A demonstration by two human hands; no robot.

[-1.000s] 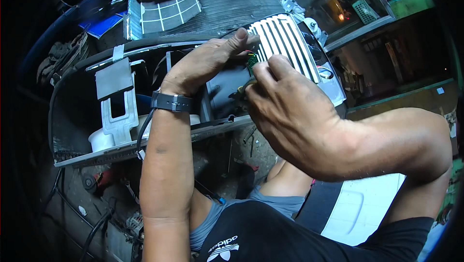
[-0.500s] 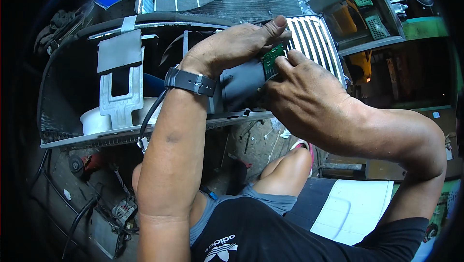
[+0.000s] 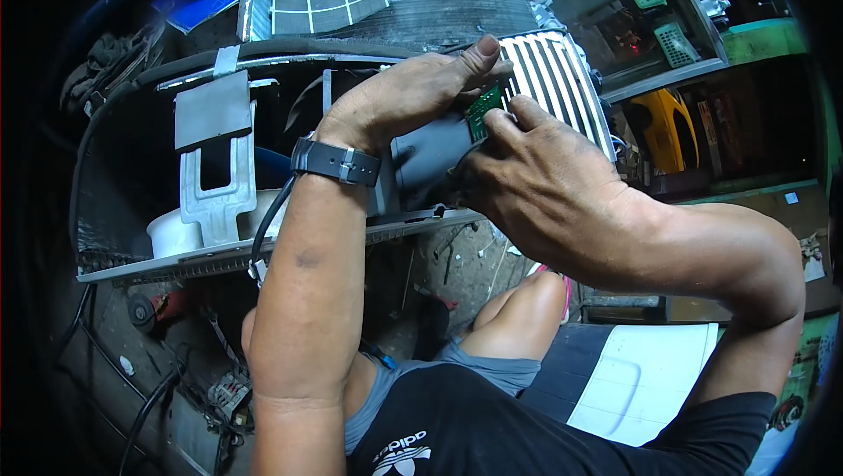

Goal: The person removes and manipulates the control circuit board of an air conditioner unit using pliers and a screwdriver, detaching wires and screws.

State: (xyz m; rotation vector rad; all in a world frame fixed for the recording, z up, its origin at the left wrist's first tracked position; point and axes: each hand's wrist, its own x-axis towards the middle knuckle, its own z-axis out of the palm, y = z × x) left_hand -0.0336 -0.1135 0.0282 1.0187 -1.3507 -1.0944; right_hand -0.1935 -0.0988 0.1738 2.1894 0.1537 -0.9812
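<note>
Your two hands sit close together at the right end of the open housing (image 3: 123,269), with the green circuit board (image 3: 486,113) in the small gap between them. The left hand (image 3: 417,88) lies on the board's far-left side, thumb extended toward the far right, the other fingers bent and mostly out of sight, so you cannot tell from this view whether they grip anything. The right hand (image 3: 549,158) covers the board's near-right side, knuckles up and fingers curled well in; its fingertips overlap the board in view, but whether they are closed on it, or on something beneath, is hidden. Neither hand is clearly the nearer: the board shows right beside both. What you can see of it is a slanting strip, its long way running from near left to far right, across the line of the white-slatted panel (image 3: 562,81) just to its right, whose slats run from far left to near right. Left of the board and nearer you is a smooth grey box (image 3: 428,158), partly behind your left wrist.
</note>
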